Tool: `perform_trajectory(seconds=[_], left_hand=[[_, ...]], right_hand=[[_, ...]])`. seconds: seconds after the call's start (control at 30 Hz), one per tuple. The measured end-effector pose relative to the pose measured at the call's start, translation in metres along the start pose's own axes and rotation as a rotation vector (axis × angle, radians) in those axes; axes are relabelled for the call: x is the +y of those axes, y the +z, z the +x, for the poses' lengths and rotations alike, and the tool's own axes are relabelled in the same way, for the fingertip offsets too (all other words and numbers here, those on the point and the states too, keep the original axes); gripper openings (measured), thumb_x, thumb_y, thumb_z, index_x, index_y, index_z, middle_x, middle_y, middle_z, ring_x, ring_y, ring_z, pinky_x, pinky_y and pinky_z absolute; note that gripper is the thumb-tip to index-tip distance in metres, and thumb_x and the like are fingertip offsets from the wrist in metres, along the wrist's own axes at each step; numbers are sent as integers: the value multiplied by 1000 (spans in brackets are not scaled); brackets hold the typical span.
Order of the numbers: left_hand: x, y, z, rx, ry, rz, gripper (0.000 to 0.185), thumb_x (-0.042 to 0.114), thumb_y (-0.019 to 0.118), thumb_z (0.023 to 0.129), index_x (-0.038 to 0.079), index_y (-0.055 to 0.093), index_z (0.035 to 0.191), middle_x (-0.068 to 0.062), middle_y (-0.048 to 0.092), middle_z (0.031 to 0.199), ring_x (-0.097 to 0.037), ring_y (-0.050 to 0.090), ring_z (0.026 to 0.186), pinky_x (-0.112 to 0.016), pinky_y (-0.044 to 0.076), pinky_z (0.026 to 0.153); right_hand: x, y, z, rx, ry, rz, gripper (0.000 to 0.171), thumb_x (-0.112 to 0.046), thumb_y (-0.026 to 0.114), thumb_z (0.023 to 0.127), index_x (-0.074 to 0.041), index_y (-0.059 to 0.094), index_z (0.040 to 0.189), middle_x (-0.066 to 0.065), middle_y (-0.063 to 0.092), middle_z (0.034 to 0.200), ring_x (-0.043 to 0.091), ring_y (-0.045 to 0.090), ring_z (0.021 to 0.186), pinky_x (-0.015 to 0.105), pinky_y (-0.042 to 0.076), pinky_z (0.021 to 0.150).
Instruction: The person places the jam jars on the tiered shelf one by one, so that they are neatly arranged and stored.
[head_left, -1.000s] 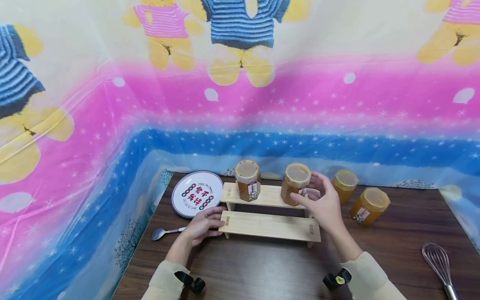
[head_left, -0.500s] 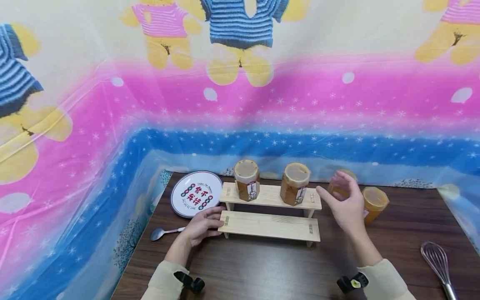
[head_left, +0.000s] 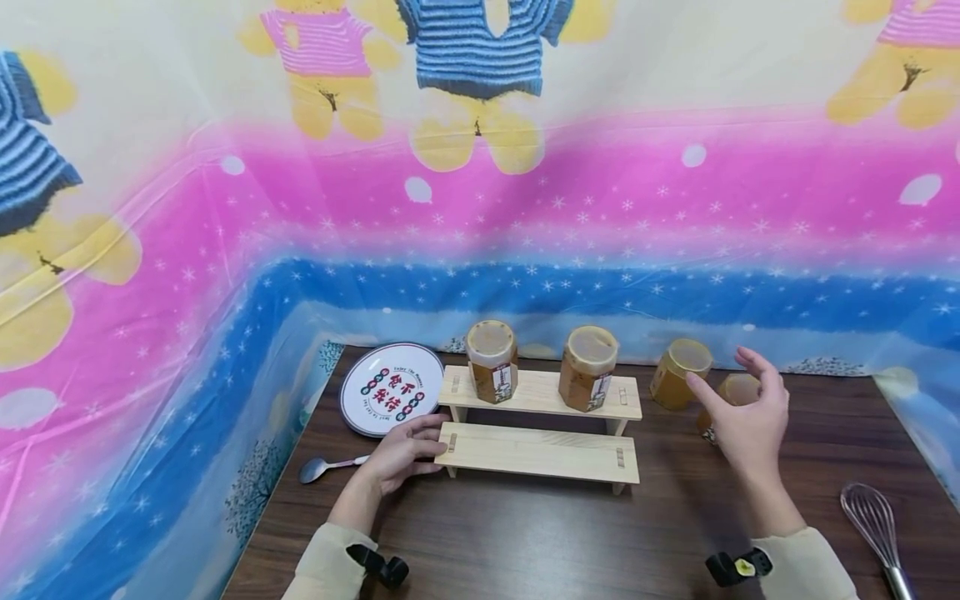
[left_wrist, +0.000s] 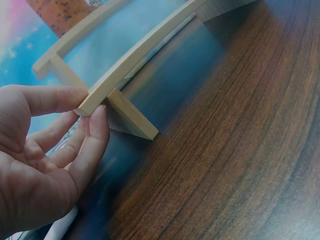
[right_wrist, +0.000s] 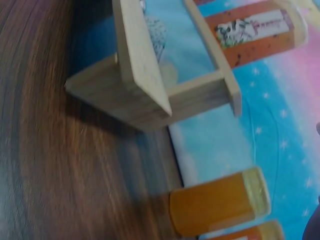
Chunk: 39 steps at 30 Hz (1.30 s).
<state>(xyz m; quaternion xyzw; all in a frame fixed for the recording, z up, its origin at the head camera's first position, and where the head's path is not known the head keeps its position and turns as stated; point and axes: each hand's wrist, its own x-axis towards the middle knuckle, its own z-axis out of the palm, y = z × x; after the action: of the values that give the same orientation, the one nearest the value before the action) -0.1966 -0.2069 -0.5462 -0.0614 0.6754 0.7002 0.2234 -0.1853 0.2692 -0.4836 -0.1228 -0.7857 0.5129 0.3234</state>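
Observation:
My left hand pinches the left end of the lower board of a two-tier wooden shelf; in the left wrist view the board end sits between thumb and fingers. On the upper tier stand two lidded jars with amber-brown contents, a left jar and a right jar. My right hand holds nothing, its thumb and fingers spread apart just in front of a front yellow jar, which it partly hides. A rear yellow jar stands beside that one, right of the shelf.
A round plate with red lettering lies left of the shelf, and a spoon below it. A wire whisk is at the right of the dark wooden table. A printed cloth hangs behind the table.
My right hand has let go of the right jar on the upper tier and moved right, past the rear yellow jar to the front one. My left hand stays on the shelf.

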Motion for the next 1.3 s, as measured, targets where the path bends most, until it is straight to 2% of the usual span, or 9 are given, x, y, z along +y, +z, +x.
perform_trajectory(seconds=[0.17,0.37,0.57,0.73,1.03,1.3], left_hand=[[-1,0,1,9,-4,-2,62,2,70,92,-2,48,150,-19,62,130,-25,68,101,-43,59,84],[-2,0,2,11,-8,-11,61,1,70,92,-1,49,150,-19,63,129,-26,68,101,-42,60,83],[-2,0,1,13,-3,-11,61,1,70,92,-1,49,149,-19,64,128,-25,69,100,-41,60,82],[-2,0,1,13,-1,-8,61,1,70,92,-1,49,150,-19,63,130,-25,69,101,-41,60,82],[-2,0,1,17,3,-2,61,1,70,92,-2,49,149,-19,63,129,-25,69,100,-41,60,82],[-2,0,1,17,-3,-8,61,1,70,92,-2,49,149,-18,64,128,-25,69,100,-40,60,81]], right_hand=[[15,-9,2,37,10,-28,77,-25,94,76,-26,59,145,4,56,142,20,39,131,54,29,109],[34,-15,2,61,52,-54,87,-25,95,75,-28,52,150,4,48,148,23,39,135,48,29,112],[52,-19,0,10,125,-48,101,-26,93,78,-31,34,160,4,38,158,21,34,146,45,25,122],[66,-20,-3,-28,202,-54,107,-28,92,79,-31,25,163,7,33,161,22,33,148,47,27,122],[88,-18,-8,-81,233,-82,111,-31,91,81,-29,19,165,9,34,161,28,36,147,50,28,121],[106,-17,-12,-100,231,-102,112,-29,93,79,-26,21,165,10,38,158,29,38,145,53,32,119]])
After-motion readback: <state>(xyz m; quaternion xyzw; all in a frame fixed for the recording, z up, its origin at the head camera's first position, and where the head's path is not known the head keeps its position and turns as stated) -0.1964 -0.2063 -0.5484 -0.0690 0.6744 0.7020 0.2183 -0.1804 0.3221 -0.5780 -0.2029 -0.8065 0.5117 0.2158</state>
